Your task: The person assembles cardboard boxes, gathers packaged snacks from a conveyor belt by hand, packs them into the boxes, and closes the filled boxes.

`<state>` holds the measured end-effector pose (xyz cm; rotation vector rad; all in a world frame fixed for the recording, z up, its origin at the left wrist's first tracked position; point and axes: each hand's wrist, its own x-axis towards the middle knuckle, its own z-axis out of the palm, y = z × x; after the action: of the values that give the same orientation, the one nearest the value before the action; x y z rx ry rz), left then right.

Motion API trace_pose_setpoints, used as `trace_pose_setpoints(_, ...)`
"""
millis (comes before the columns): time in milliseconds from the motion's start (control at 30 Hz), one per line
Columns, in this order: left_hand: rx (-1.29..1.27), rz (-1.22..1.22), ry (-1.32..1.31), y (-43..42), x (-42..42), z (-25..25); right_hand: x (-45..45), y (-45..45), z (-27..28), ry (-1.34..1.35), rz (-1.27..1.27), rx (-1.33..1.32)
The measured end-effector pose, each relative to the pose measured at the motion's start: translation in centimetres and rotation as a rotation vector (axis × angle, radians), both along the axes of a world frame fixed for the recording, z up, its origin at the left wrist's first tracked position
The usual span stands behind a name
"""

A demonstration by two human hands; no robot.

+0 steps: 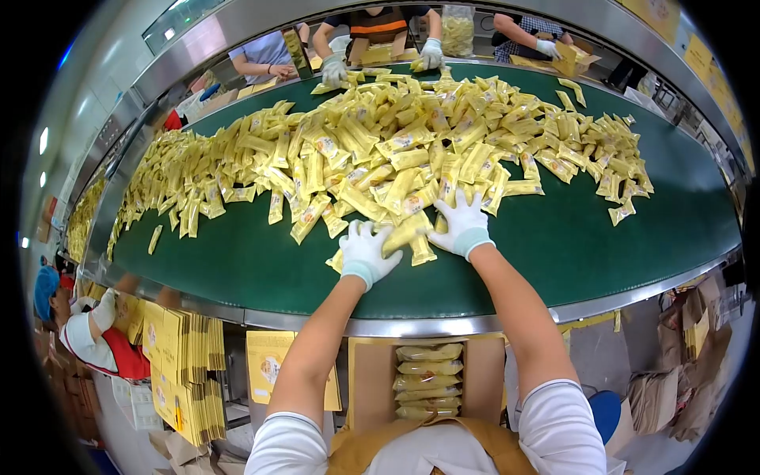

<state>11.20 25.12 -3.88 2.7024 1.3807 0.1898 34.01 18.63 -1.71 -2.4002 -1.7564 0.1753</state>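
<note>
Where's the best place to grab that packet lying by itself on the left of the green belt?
The packet is probably best pinched at its middle, from above and the near side: it's long and slim, with bare belt along both long sides.

Sealed yellow packets (360,138), slim with printed fronts and crimped ends, lie heaped at all angles on the green belt (261,273), thickest in the middle. At the heap's near edge, one blurred packet (408,233) slants far-right, above a lower packet (422,251) pointing near. A lone packet (155,239) lies at left.
</note>
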Motion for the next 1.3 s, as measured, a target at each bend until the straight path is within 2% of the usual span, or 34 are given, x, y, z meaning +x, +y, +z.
trace_pose_setpoints(67, 0.095, -0.118, -0.046, -1.7, -1.2, -0.8, 0.1, -1.4, -0.4, -0.025, 0.039, 0.062)
trace_pose_setpoints(267, -0.005, -0.384, -0.141, -6.3, -5.1, 0.4, 1.6, -7.7, -1.5, 0.044, 0.181, 0.195)
trace_pose_setpoints(300, -0.060, -0.411, -0.127, -6.7, -5.8, 1.6, 1.7, -9.1, -0.8, 0.030, 0.205, 0.128)
trace_pose_setpoints(400, -0.060, -0.319, -0.152, -6.9, -8.2, 2.1, 2.2, -13.7, -0.7, 0.250, 0.117, 0.175)
trace_pose_setpoints(433, -0.090, -0.255, -0.066, -6.5, -9.0, 1.6, 2.7, -15.2, -1.2, 0.243, 0.128, 0.178)
trace_pose_setpoints(533, -0.137, -0.196, -0.113, -5.2, -10.8, -0.5, 4.7, -18.9, -2.6, 0.222, 0.165, 0.167)
trace_pose_setpoints(567, -0.156, -0.149, -0.026, -4.8, -10.9, -0.5, 5.2, -19.8, -2.8, 0.218, 0.179, 0.155)
trace_pose_setpoints(667, -0.139, -0.019, -0.006, -3.7, -10.4, 1.1, 6.2, -21.7, -3.3, 0.260, 0.148, 0.153)
trace_pose_setpoints(700, -0.147, -0.017, -0.160, -4.3, -9.5, 3.3, 7.0, -21.9, -4.2, 0.312, 0.133, 0.157)
trace_pose_setpoints(767, -0.172, -0.161, -0.328, -5.3, -7.9, 5.0, 7.9, -22.6, -5.4, 0.367, 0.077, 0.191)
trace_pose_setpoints(800, -0.185, -0.231, -0.412, -5.9, -7.0, 5.6, 7.6, -22.7, -5.3, 0.429, -0.013, 0.289)
trace_pose_setpoints(867, -0.271, -0.451, -0.279, -7.0, -4.8, 6.3, 6.5, -22.2, -4.7, 0.546, -0.189, 0.488)
trace_pose_setpoints(900, -0.249, -0.522, -0.214, -7.5, -3.8, 4.9, 6.1, -21.8, -4.3, 0.349, -0.178, 0.535)
trace_pose_setpoints(933, -0.228, -0.592, -0.146, -8.1, -3.0, 3.7, 5.8, -21.4, -4.0, 0.268, -0.242, 0.438)
trace_pose_setpoints(1033, -0.174, -0.522, 0.024, -8.9, -1.8, 2.4, 6.4, -20.1, -4.0, 0.053, -0.357, 0.152)
trace_pose_setpoints(1133, -0.323, -0.451, 0.170, -7.5, -1.4, 2.6, 8.0, -19.2, -2.7, 0.117, -0.413, 0.120)
trace_pose_setpoints(1167, -0.352, -0.414, 0.144, -7.0, -1.5, 2.9, 8.0, -19.2, -2.1, 0.155, -0.356, 0.277)
trace_pose_setpoints(1233, -0.414, -0.336, 0.091, -6.2, -2.0, 3.6, 6.1, -18.6, 1.6, 0.369, -0.154, 0.376)
trace_pose_setpoints(1267, -0.342, -0.271, -0.062, -5.8, -2.2, 3.2, 4.8, -18.1, 2.9, 0.477, -0.056, 0.424)
trace_pose_setpoints(1300, -0.520, -0.117, -0.152, -5.5, -1.4, 5.3, 3.6, -17.5, 3.2, 0.561, 0.020, 0.424)
